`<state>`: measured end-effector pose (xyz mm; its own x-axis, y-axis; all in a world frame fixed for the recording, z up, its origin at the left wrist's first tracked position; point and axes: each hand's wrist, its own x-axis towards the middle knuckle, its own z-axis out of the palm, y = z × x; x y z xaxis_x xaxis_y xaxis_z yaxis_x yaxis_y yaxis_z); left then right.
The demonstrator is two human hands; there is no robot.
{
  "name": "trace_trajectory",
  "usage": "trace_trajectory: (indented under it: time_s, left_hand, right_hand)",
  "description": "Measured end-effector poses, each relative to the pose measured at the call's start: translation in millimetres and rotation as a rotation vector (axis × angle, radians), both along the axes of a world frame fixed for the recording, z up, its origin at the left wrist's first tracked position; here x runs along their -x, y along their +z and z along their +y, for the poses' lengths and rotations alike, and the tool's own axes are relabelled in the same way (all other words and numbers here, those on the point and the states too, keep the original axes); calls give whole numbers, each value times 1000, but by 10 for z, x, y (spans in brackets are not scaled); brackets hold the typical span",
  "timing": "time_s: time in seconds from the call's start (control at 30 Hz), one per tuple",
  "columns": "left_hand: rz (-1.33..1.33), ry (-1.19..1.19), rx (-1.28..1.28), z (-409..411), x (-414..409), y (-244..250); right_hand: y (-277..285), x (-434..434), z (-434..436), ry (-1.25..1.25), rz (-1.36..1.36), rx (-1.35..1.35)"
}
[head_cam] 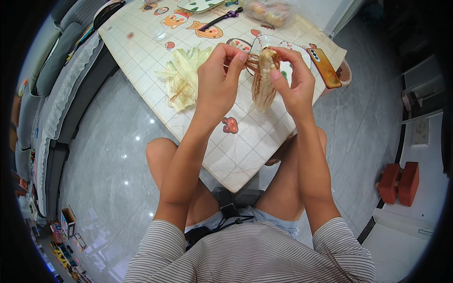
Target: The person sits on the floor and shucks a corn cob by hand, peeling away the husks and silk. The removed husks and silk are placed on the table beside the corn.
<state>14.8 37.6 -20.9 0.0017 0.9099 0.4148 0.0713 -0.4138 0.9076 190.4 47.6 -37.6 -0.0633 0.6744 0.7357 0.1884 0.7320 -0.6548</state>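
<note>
My right hand [295, 79] grips an ear of white corn [264, 76] near its upper end, holding it up over the table. Brown corn silk [253, 63] clings along the ear and hangs down its sides. Between thumb and forefinger, my left hand [221, 74] pinches a tuft of that silk and draws it taut to the left of the ear. Left of my left hand, a heap of pale green corn husks [184, 85] lies on the tabletop, with loose silk on it. Behind the corn, a white patterned plate [261, 40] is partly hidden by my right hand.
A printed cloth covers the table [226, 155], its corner pointing between my knees. At the right edge lies a phone [325, 68], above a pink bin [345, 73]. Farther back are a black and purple toy sword [221, 19], a bag of fruit [270, 12] and a tray [200, 4].
</note>
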Motion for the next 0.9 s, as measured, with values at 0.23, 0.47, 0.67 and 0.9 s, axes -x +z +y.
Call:
trace_trajectory:
  time_s: [0.23, 0.47, 0.67, 0.9]
  left_hand:
    - [28, -56, -17, -21, -91, -39]
    - [94, -46, 12, -9, -22, -2]
    - [126, 27, -10, 9, 40, -11]
    - [113, 63, -23, 43, 151, 16]
  right_hand:
    - [-24, 31, 11, -73, -14, 55]
    - [-68, -76, 99, -49, 136, 109]
    - [-28, -98, 67, -11, 253, 185]
    - [-42, -129, 91, -4, 282, 167]
